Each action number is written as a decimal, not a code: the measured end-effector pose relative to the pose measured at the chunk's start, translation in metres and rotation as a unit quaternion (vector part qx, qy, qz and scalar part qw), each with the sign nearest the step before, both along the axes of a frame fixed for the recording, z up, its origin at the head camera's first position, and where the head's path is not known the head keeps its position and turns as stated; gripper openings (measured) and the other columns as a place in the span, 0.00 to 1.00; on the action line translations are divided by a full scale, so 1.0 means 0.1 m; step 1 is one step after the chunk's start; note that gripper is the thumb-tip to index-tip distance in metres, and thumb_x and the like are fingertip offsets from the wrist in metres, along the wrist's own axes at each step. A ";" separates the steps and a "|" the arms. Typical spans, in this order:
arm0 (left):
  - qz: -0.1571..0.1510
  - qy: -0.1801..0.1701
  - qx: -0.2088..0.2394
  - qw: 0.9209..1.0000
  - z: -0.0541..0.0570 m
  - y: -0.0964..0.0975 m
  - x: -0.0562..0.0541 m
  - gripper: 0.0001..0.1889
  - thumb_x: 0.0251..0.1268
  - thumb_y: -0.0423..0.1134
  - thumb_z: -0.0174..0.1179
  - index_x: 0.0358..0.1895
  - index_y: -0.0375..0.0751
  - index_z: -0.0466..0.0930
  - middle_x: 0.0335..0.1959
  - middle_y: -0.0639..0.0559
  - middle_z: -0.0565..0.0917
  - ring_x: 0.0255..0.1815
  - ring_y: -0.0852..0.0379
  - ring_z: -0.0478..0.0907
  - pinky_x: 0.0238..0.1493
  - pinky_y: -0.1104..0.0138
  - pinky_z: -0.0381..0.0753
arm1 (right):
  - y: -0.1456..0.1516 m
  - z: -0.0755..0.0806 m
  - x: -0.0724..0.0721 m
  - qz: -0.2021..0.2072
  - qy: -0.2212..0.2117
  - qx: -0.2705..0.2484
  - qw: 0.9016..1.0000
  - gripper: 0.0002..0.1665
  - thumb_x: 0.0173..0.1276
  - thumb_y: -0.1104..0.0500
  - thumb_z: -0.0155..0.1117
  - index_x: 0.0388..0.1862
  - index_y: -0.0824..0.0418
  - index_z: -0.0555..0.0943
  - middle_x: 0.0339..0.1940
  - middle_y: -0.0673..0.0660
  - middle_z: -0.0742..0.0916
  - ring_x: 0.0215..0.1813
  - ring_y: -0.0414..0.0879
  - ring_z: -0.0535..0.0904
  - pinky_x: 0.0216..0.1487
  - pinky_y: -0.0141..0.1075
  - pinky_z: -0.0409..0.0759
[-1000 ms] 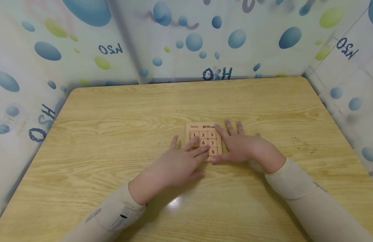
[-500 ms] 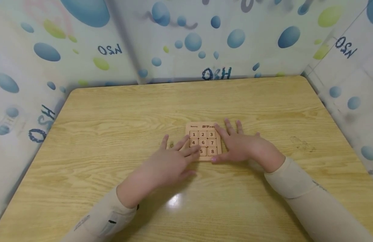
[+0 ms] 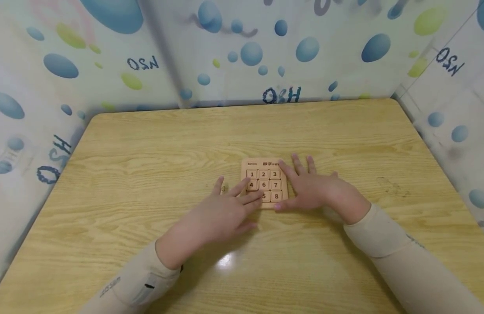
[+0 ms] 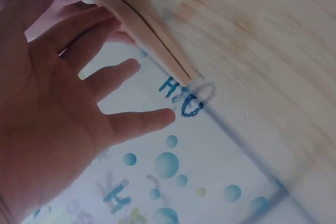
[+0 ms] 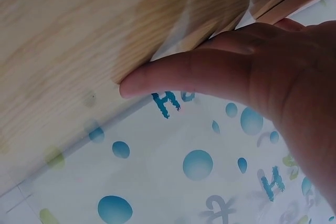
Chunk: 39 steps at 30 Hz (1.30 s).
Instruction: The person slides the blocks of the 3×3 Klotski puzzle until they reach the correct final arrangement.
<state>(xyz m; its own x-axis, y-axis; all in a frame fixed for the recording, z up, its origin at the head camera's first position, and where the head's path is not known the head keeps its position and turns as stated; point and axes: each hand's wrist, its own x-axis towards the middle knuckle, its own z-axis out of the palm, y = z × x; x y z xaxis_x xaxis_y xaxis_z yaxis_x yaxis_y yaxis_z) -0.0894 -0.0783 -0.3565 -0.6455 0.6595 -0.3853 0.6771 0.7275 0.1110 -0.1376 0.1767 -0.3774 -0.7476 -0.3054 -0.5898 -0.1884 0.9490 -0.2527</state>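
Mid-table (image 3: 179, 152): board (image 3: 259, 165) flat, tiles (image 3: 263, 185) up. Left hand (image 3: 220, 213) splayed, gripping nothing, fingertips over lower-left part; slot beneath hidden. Right hand (image 3: 310, 189) spread, thumb and forefinger at right corners. Step, judged: sliding tiles. Next move likely calls for light fingertip push, board braced.

The left hand (image 3: 220, 216) has shifted left, uncovering tile 4 (image 3: 251, 185) and tile 5 (image 3: 265, 197).
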 end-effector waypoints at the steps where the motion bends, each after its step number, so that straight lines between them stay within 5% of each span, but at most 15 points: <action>1: 0.000 0.000 0.001 1.000 0.00 0.00 0.00 0.35 0.81 0.65 0.51 0.84 0.59 0.63 0.87 0.64 0.55 0.92 0.47 0.43 0.82 0.26 0.45 | 0.00 0.00 0.00 0.000 0.001 0.001 1.000 0.79 0.59 0.12 0.59 0.90 0.44 0.29 0.89 0.62 0.30 0.88 0.73 0.25 0.62 0.94 0.42; 22: 0.022 -0.033 0.015 0.999 0.01 0.03 0.04 0.38 0.79 0.65 0.54 0.84 0.53 0.63 0.88 0.61 0.54 0.91 0.43 0.42 0.80 0.24 0.46 | -0.02 0.01 0.02 -0.002 0.001 -0.005 1.000 0.78 0.60 0.14 0.61 0.90 0.44 0.29 0.89 0.64 0.30 0.87 0.74 0.25 0.62 0.94 0.41; 39: 0.018 -0.020 0.007 1.000 0.03 0.00 0.07 0.36 0.80 0.66 0.53 0.83 0.55 0.64 0.87 0.63 0.56 0.92 0.45 0.41 0.80 0.23 0.46 | -0.01 -0.01 0.01 0.004 -0.002 -0.003 1.000 0.78 0.60 0.13 0.59 0.90 0.43 0.28 0.89 0.64 0.29 0.87 0.75 0.24 0.61 0.94 0.41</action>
